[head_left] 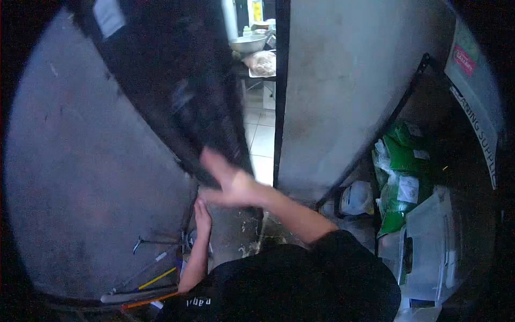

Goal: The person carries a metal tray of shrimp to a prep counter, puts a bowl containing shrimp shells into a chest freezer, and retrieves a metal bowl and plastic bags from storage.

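My right hand [232, 181] reaches across in front of a dark door [177, 80], its fingers stretched out and smeared by motion. Nothing shows in it; whether it touches the door I cannot tell. Just below and to its left is my left hand [202, 214], palm side turned inward and fingers extended upward, with nothing visible in it. It lies near the lower edge of the door. The door stands ajar, with a bright gap on its right side.
Through the gap show a metal bowl [249, 43], a plastic-wrapped bundle [263, 64] and white floor tiles [261, 140]. On the right, a shelf holds green bags [399, 196], a white jug [357, 198] and a clear plastic bin [432, 247]. Long-handled poles [156, 278] lean lower left.
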### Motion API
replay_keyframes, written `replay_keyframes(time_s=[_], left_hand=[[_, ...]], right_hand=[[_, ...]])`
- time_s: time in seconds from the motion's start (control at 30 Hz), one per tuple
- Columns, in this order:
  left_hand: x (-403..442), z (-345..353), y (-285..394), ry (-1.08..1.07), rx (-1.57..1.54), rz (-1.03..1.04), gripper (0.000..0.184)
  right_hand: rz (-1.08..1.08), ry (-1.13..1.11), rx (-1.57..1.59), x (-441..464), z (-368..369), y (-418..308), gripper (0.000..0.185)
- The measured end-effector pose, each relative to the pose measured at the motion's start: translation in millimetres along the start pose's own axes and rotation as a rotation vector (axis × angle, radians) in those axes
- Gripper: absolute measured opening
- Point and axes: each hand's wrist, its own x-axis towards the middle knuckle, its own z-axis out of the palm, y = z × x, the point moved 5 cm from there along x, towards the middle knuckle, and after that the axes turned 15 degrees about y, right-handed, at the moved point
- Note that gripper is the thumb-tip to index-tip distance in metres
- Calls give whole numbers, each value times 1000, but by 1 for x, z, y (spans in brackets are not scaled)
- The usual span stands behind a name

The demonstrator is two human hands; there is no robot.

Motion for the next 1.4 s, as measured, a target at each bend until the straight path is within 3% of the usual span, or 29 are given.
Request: replay_keyframes(time_s=[0.03, 0.07, 0.1, 0.13, 0.2, 0.23, 0.3, 0.33, 0.43, 0.57, 0.63, 0.8, 0.97, 1.0, 1.13, 1.2, 1.27, 1.37, 1.4], left_hand=[[19, 8, -34, 16, -227, -218, 56], [28, 18, -54, 33, -452, -438, 62], [0, 13, 22, -28, -528, -449, 63], [-7, 11, 53, -24, -527, -443, 62], [-4, -1, 59, 42, -446, -385, 60], [-2, -10, 53, 88, -390, -356, 59], [3, -31, 37, 185, -260, -314, 57], [3, -45, 27, 237, -197, -304, 56], [0, -86, -6, 379, -19, -316, 54], [-4, -118, -61, 504, 170, -395, 50], [-3, -127, -93, 539, 248, -459, 48], [33, -114, -166, 522, 416, -631, 44], [151, -80, -186, 380, 546, -741, 40], [182, -72, -184, 349, 564, -721, 39], [304, -28, -170, 243, 576, -590, 35], [367, 11, -156, 178, 545, -478, 33], [428, 60, -147, 132, 504, -357, 32], [488, 135, -123, 114, 706, -261, 34], [496, 158, -112, 106, 710, -256, 34]], right_hand=[[-339, -305, 84, -20, -10, -21, 75], [-397, -626, 308, -39, -15, -20, 59], [-180, -859, 412, -49, -30, -5, 55], [49, -1084, 510, -58, -48, 11, 50], [169, -519, 297, -33, -82, 59, 47], [355, -304, 166, -21, -93, 82, 47], [383, -61, 59, -2, -92, 115, 47], [381, -80, 67, 9, -82, 129, 47], [256, -586, 165, 40, -19, 150, 48], [-12, -766, 158, 123, 42, 166, 46], [-79, -692, 169, 179, 57, 184, 44], [47, -401, 145, 336, 40, 261, 42], [114, -283, -142, 426, -5, 340, 45], [105, -319, -277, 433, -14, 355, 47], [288, -398, -253, 439, -90, 414, 49], [423, -300, -333, 439, -153, 428, 45], [495, -105, -209, 429, -212, 453, 34], [553, 194, -252, 419, -297, 476, 31], [560, 202, -251, 418, -314, 483, 31]])
